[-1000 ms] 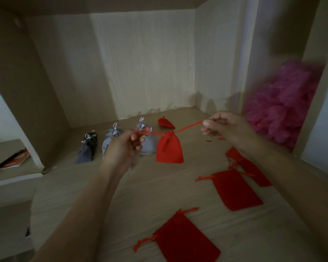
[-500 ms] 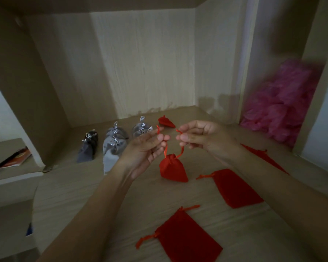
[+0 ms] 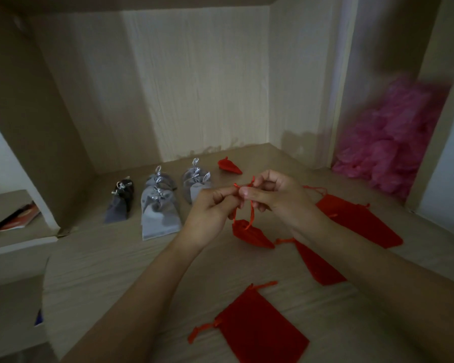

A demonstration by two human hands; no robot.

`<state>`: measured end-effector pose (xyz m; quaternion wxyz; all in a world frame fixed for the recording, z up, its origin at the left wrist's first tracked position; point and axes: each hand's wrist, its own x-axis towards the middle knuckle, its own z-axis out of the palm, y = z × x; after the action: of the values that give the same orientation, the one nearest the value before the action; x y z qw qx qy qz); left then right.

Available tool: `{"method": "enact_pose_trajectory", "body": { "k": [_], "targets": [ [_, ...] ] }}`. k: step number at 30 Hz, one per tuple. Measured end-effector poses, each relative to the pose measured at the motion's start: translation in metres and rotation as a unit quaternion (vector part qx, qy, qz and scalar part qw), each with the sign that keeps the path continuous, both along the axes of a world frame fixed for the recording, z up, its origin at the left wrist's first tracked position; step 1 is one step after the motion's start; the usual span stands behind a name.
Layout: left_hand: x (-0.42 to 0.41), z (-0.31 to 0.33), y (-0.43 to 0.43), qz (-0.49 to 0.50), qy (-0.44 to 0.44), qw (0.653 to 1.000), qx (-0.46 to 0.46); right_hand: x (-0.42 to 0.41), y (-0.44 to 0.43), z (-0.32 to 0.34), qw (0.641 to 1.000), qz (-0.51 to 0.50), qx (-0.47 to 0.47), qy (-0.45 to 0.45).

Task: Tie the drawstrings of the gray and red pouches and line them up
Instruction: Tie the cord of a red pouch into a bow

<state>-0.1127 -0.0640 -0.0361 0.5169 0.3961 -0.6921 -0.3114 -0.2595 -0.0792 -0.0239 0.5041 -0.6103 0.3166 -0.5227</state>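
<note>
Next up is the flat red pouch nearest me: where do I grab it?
Pinch its two cord tails from above, not the body. The nearest red pouch lies flat, so its body offers little to grip, while the cords stick out free at both ends of the neck.

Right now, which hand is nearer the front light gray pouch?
Left. The left hand sits just right of the light gray pouch; the right hand is farther right, beyond the left.

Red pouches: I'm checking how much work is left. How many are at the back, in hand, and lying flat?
Closed pouch at the back: 1
Held pouch, strings pinched by left hand and right hand: 1
Flat pouches: 3
Total: 5
</note>
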Motion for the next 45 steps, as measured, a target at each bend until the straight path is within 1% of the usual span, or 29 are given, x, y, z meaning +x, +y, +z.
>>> {"method": "enact_pose_trajectory", "body": {
  "k": [2,4,7,10,12,15,18,21,22,24,26,27,29,31,32,35,37,40,42,45],
  "targets": [
    [-0.002,0.0,0.003,-0.001,0.006,1.0,-0.005,0.0,-0.001,0.001,1.0,-0.011,0.014,-0.015],
    [-0.003,0.003,0.008,0.008,0.012,0.999,-0.034,0.0,-0.001,0.002,1.0,-0.017,0.019,-0.011],
    [-0.006,0.01,0.014,-0.013,0.027,0.998,-0.055,0.001,0.003,0.0,0.998,0.003,0.06,-0.018],
    [-0.006,0.013,0.017,-0.026,0.062,0.997,-0.032,0.0,0.006,-0.002,0.995,0.048,0.081,-0.022],
    [-0.003,0.012,0.015,-0.012,0.075,0.997,-0.009,-0.001,0.005,0.0,0.996,0.062,0.069,-0.015],
    [-0.002,0.009,0.01,-0.008,0.1,0.994,0.051,-0.005,0.004,0.003,0.996,0.066,0.053,-0.011],
    [-0.005,0.009,0.009,0.006,0.109,0.991,0.073,-0.005,0.003,0.003,0.997,0.06,0.032,0.02],
    [-0.004,0.007,0.007,0.032,0.084,0.994,0.063,-0.003,0.002,0.0,0.997,0.053,0.009,0.053],
    [-0.004,0.007,0.007,0.028,0.09,0.993,0.064,-0.004,0.002,-0.001,0.997,0.056,0.007,0.056],
    [-0.003,0.007,0.005,-0.001,0.142,0.986,0.091,-0.006,0.0,-0.001,0.995,0.071,0.006,0.07],
    [-0.001,0.007,0.003,-0.039,0.193,0.972,0.127,-0.009,-0.001,-0.001,0.989,0.093,0.006,0.116],
    [0.0,0.008,0.003,-0.05,0.197,0.97,0.134,-0.01,-0.002,-0.002,0.985,0.101,0.009,0.141],
    [0.004,0.009,0.003,-0.064,0.16,0.978,0.117,-0.012,-0.005,-0.004,0.982,0.114,0.039,0.147],
    [0.008,0.008,0.002,-0.055,0.092,0.992,0.073,-0.013,-0.008,-0.004,0.983,0.131,0.093,0.093],
    [0.009,0.008,0.001,-0.036,0.065,0.996,0.048,-0.013,-0.009,-0.004,0.981,0.139,0.116,0.063],
    [0.012,0.008,0.0,0.031,0.042,0.999,-0.013,-0.013,-0.01,-0.001,0.974,0.162,0.159,0.017],
    [0.014,0.008,0.0,0.079,-0.005,0.995,-0.062,-0.012,-0.01,-0.001,0.971,0.17,0.165,-0.001],
    [0.017,0.004,0.0,0.128,-0.096,0.976,-0.147,-0.011,-0.009,-0.002,0.975,0.167,0.147,-0.001],
    [0.016,0.004,0.001,0.136,-0.119,0.969,-0.168,-0.01,-0.008,-0.003,0.978,0.157,0.134,0.011],
    [0.015,0.004,0.001,0.141,-0.12,0.966,-0.178,-0.011,-0.007,-0.004,0.981,0.154,0.114,0.018]
  ]
}}
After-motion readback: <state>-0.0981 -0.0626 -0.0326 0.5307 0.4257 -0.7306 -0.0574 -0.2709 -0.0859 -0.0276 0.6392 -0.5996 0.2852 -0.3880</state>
